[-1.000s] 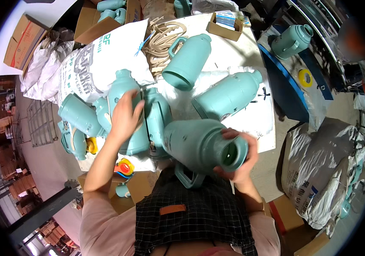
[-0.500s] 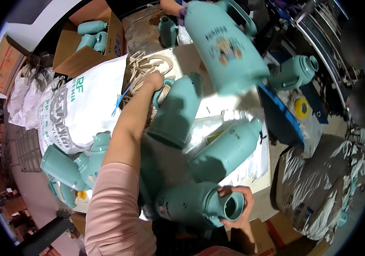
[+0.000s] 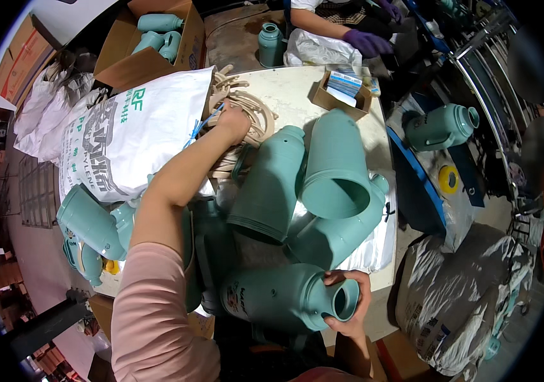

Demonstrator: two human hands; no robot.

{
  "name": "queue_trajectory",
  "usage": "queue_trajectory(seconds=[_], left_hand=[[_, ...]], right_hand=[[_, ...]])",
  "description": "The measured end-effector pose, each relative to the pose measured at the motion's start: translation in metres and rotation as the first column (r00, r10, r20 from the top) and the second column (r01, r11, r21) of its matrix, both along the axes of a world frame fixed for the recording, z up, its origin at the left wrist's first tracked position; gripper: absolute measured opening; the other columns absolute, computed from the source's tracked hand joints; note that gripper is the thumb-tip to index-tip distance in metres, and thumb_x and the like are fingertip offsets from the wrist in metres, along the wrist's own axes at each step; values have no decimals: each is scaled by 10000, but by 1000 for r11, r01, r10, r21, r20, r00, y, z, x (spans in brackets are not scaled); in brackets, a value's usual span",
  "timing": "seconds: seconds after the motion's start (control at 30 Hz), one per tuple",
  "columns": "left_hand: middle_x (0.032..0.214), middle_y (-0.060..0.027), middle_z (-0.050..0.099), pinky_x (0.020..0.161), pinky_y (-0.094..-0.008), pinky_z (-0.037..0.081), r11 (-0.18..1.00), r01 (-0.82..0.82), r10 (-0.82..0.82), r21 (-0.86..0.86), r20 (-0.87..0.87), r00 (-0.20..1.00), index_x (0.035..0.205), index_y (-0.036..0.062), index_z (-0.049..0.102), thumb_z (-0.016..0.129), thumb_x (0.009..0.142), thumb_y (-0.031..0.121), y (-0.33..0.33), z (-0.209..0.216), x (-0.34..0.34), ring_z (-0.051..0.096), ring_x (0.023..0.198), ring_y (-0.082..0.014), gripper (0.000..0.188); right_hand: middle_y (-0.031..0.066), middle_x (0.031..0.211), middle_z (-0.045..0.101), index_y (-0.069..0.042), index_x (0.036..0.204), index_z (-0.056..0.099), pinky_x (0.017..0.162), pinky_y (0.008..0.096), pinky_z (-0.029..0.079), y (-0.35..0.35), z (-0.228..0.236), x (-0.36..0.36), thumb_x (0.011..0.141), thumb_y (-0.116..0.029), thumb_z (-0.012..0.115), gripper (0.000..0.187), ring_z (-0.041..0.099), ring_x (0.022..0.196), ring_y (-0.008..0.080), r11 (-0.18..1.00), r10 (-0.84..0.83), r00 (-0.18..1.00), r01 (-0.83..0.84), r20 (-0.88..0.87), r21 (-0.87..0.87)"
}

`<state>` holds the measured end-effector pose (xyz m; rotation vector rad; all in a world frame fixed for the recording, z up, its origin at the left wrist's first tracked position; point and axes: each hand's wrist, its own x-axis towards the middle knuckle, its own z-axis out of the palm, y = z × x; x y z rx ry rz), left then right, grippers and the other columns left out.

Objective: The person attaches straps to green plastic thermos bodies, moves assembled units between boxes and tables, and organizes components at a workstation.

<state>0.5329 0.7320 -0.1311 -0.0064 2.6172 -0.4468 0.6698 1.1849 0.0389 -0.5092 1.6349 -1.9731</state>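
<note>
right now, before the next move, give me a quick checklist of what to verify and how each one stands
1. Right hand on the neck of the teal flask: ok, fingers curled around it.
2. Teal flask's mouth uncovered: ok, no cap on it.
3. Left hand at the beige strips: ok, it is in among them.
4. Left hand closed on a strip: cannot tell, its fingertips are hidden.
5. Free table just beyond the teal flask: not ok, three more flasks crowd it.
6. Co-worker's purple glove away from both hands: ok, well apart.
</note>
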Motion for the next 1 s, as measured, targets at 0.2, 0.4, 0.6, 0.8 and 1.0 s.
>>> queue_trajectory(seconds=[0.2, 0.4, 0.6, 0.8, 1.0], left_hand=[[1009, -57, 695, 1016, -474, 387, 968, 161, -109, 192, -254, 961, 927, 138, 712, 566, 885, 186, -13, 36, 50, 635, 1052, -242, 160], [956, -186, 654, 787, -450, 498, 568, 136, 651, 812, -544, 529, 992, 22, 633, 563, 963, 176, 59, 139, 97, 618, 914, -391, 172], [877, -93, 641, 690, -433, 522, 314, 651, -133, 691, -647, 751, 874, 133, 621, 731, 810, 290, 200, 264, 210, 654, 805, -311, 202], [826, -107, 635, 605, -385, 499, 207, 547, 429, 812, -577, 695, 947, 64, 612, 734, 854, 215, 259, 202, 286, 634, 685, -278, 215], [635, 23, 412, 495, -230, 296, -818, 174, 512, 548, 555, 656, 922, 76, 483, 406, 1064, 291, 283, 278, 298, 344, 527, -71, 269]], right_hand=[[165, 1038, 627, -14, 1264, 443, 1050, 488, 426, 2, 13, 23, 650, -285, 883, 802, 605, 1067, 296, 999, -42, 999, 42, -8, -2], [181, 1069, 643, -9, 1417, 318, 1055, 491, 427, 1, 21, 44, 661, -287, 895, 991, 610, 1109, 318, 997, -72, 995, 72, -75, -7], [239, 1136, 622, -130, 1534, 49, 1003, 503, 463, -2, 56, 69, 648, -263, 910, 1242, 621, 1096, 345, 986, -143, 977, 127, -159, -105], [181, 1077, 643, -32, 1533, 151, 1025, 483, 452, 30, 94, 92, 629, -465, 898, 1251, 628, 1083, 310, 952, -287, 898, 306, -333, 7], [173, 996, 682, 6, 1527, 184, 1043, 483, 461, 47, 108, 126, 622, -531, 891, 1267, 655, 1060, 320, 952, -297, 884, 305, -361, -37]])
